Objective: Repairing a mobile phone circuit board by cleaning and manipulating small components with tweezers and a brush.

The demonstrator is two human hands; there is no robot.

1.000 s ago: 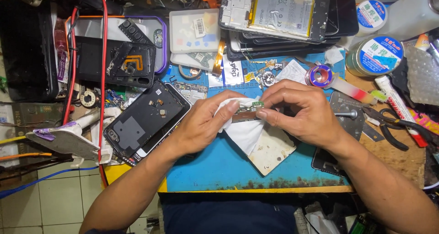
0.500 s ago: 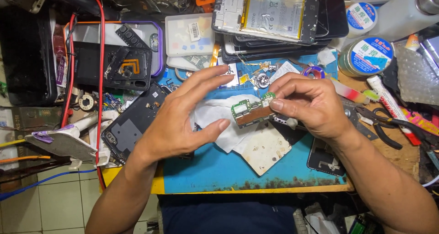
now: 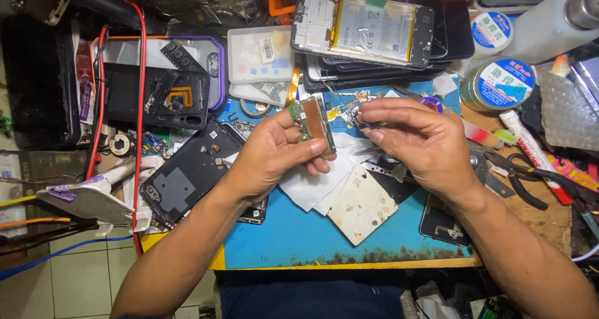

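Observation:
My left hand (image 3: pixel 271 154) grips a small green phone circuit board (image 3: pixel 314 123) with a copper-coloured shield, held upright above the blue work mat (image 3: pixel 299 238). My right hand (image 3: pixel 419 144) is beside it, fingertips pinched on a small dark metal part (image 3: pixel 360 116) near the board's top edge. White tissue paper (image 3: pixel 312 185) lies under both hands. A stained white plate (image 3: pixel 363 203) rests on the mat just below them.
A black phone back housing (image 3: pixel 187 172) lies left of my left hand. A stack of opened phones with a battery (image 3: pixel 374 32) sits at the back. Round tins (image 3: pixel 499 85), pliers (image 3: pixel 530 182), red cables (image 3: pixel 140 107) and a parts tray (image 3: pixel 262 57) crowd the bench.
The circuit board has passed from my right hand to my left hand. My right hand now pinches a small part beside it. The tissue has been let go and lies on the mat.

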